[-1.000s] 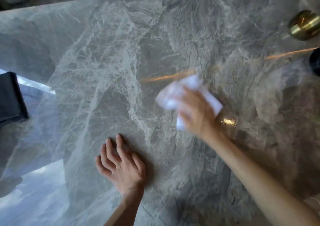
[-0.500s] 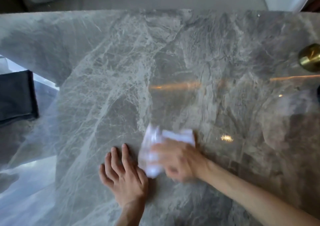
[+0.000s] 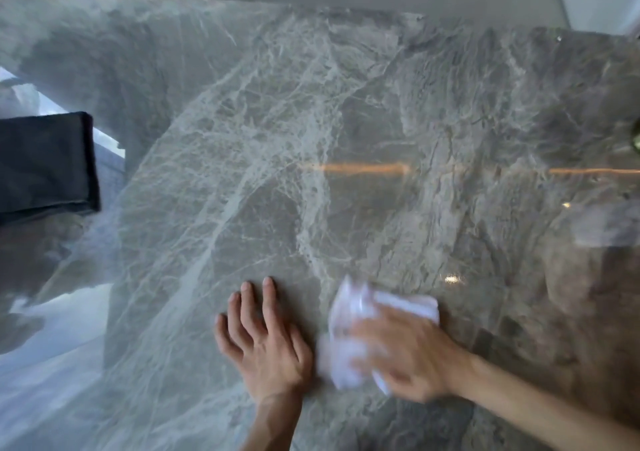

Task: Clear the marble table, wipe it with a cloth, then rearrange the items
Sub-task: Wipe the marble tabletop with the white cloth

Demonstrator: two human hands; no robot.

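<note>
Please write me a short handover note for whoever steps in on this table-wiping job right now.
Left hand: flat on the marble table, fingers straight, holding nothing.
Right hand: grips the white cloth and presses it on the marble just beside the left hand; it is motion-blurred, mid-wipe.
Done: the part of the table in view looks cleared, apart from a dark folded item at the left edge.
Left: finish wiping, then put the items back and arrange them; they are not visible from here.

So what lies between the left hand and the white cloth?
Only a narrow strip of bare marble table, in the head view, separates the flat left hand from the white cloth under the right hand.
</note>
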